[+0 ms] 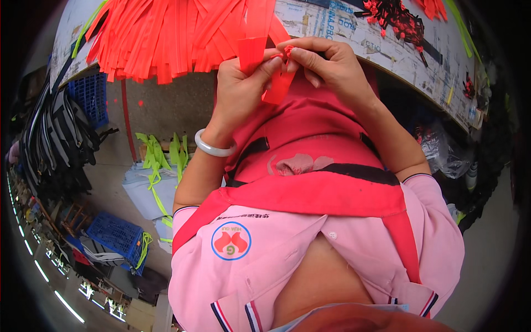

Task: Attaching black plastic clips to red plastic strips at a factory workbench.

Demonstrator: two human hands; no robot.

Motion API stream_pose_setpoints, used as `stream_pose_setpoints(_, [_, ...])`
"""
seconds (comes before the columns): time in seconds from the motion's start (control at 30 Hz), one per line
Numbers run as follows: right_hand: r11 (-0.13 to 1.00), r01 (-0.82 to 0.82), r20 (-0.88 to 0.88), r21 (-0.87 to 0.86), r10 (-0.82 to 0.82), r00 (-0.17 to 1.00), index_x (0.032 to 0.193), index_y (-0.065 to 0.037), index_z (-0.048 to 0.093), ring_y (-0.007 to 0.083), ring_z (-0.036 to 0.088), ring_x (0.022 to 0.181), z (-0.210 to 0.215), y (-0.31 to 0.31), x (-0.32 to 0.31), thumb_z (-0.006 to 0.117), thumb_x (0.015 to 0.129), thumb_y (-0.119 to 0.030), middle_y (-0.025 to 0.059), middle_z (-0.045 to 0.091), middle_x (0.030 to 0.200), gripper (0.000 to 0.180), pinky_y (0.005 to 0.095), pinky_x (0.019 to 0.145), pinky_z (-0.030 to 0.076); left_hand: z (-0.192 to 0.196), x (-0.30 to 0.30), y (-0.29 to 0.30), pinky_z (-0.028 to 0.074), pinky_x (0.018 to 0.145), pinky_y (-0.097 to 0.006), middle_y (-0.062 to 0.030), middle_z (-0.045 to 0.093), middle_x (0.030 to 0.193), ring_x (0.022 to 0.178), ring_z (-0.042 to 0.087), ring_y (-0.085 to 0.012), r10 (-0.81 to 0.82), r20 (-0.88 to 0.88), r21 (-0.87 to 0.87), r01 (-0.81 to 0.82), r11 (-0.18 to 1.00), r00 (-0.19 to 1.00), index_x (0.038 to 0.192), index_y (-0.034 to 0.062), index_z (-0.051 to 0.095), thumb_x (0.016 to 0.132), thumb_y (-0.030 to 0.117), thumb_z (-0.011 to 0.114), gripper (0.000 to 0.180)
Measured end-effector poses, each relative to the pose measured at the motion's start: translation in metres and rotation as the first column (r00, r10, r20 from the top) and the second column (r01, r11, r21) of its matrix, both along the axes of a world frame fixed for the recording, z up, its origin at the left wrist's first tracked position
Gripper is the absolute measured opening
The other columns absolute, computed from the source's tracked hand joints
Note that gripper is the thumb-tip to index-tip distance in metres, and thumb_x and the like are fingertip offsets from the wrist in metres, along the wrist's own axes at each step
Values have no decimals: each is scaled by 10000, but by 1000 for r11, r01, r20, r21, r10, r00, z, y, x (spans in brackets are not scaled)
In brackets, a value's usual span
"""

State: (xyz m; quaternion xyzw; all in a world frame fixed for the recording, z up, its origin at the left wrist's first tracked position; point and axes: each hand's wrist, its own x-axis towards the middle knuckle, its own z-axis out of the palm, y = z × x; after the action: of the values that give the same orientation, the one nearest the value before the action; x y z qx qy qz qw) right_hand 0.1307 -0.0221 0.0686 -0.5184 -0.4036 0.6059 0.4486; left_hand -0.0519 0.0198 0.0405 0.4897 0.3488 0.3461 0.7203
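Note:
Both my hands meet in front of my apron, at the near edge of the table. My left hand [241,88] is closed on a flat orange-red fabric strip [279,88], part of which hangs below the fingers. My right hand [334,66] pinches a small crumpled red piece [289,51] between thumb and forefinger, touching the strip. I cannot tell whether this piece is the strip's own end. Just beyond my left hand, a thick pile of similar strips [166,36] overhangs the table edge.
Small black-and-red pieces [395,22] lie heaped on the worn table [381,52]. Black and grey straps [58,138] hang at the left by a blue crate [90,97]. Yellow-green strips [153,155] lie over pale sheets below. Another blue crate [116,235] stands lower left.

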Motion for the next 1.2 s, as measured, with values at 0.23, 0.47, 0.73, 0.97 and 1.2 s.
stream_pose_setpoints(0.23, [997,5,17,-71,-4,1000,1031,-21,678,26,477,537,1,-5,-2,618,907,-155,26,659,751,191,155,470,356,2,-1,-4,404,560,-184,25,652,763,629,505,-16,-27,-49,66,30,997,998,989,7,699,913,82,594,150])
stream_pose_setpoints(0.47, [993,-41,-131,-111,27,991,1002,-14,617,24,455,521,-5,-2,-2,624,911,-183,33,644,743,192,155,463,342,-2,1,-8,377,505,-181,18,615,717,573,483,-24,18,-52,119,-12,993,998,1042,4,689,899,62,623,168])
stream_pose_setpoints(0.73, [998,23,265,56,-37,964,942,-16,648,44,552,661,-10,-6,-4,621,921,-250,15,646,781,237,187,607,445,-4,-7,3,417,502,-198,-58,673,796,570,533,-62,52,-34,32,-51,998,998,1045,-38,660,899,70,623,186])
stream_pose_setpoints(0.97, [997,-63,196,33,55,979,1030,-20,677,43,570,737,-26,-6,5,654,899,-231,0,664,849,250,185,666,452,-8,-7,2,406,511,-202,-37,635,748,582,529,-64,-8,0,3,8,1000,1000,1046,-31,655,905,76,616,182])
stream_pose_setpoints(1.2, [1000,-22,-100,-9,21,995,932,-38,665,44,547,682,-2,-2,0,657,892,-201,-15,607,741,168,201,564,429,3,-20,7,352,480,-211,-37,577,689,579,508,-88,-60,99,-193,79,978,993,1030,-22,629,937,134,557,195])
